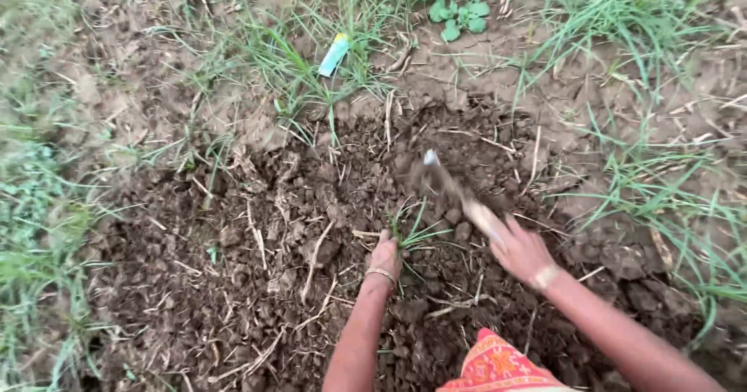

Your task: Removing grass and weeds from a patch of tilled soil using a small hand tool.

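My left hand (386, 257) rests on dark loose soil and grips the base of a small tuft of green grass (411, 229). A thin bangle circles that wrist. My right hand (520, 250) is closed on the handle of a small digging tool (455, 191), which is blurred by motion. Its blade end points up and to the left, over the soil just behind the grass tuft. The dug patch of dark crumbly earth (296, 267) spreads around both hands.
Grass grows along the left edge (39, 229), the right side (669, 197) and the top (303, 65). A small blue and yellow wrapper (334, 54) lies in the grass above. A leafy weed (459, 11) stands at top centre. Orange patterned cloth (498, 367) shows at the bottom.
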